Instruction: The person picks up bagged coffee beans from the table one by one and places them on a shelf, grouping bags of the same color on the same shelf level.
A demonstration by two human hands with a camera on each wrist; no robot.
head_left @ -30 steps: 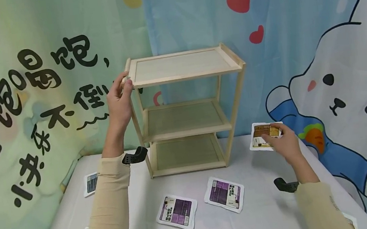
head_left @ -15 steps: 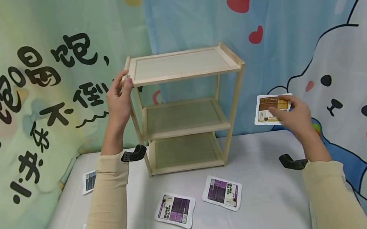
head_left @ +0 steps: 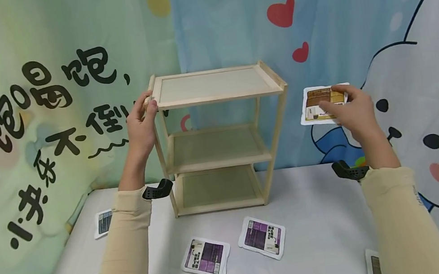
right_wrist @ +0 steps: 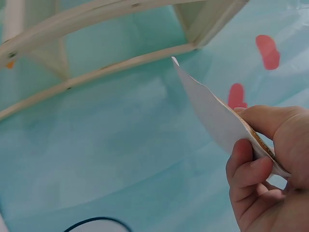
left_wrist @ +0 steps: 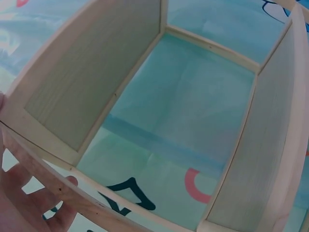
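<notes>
A three-tier wooden shelf (head_left: 215,99) stands upright on the white table. My left hand (head_left: 142,128) grips the front left of its top frame, and in the left wrist view its fingers (left_wrist: 60,217) curl round a wooden rail. To the right of the shelf, my right hand (head_left: 356,110) pinches a flat white-edged packet (head_left: 315,108) with a brown and yellow label. It is held in the air, apart from the shelf, at a height between the top and middle tiers. The right wrist view shows the packet's plain white back (right_wrist: 212,108), with the thumb on the labelled side.
Two purple-labelled packets, one at left (head_left: 206,258) and one at right (head_left: 262,237), lie in front of the shelf. Another packet (head_left: 103,223) lies by the left forearm. One more (head_left: 374,266) is partly hidden by the right sleeve. Printed curtains (head_left: 215,24) hang behind.
My right hand has lifted the packet from low over the table, up and slightly right. My left hand stays on the shelf. The head view has shifted slightly.
</notes>
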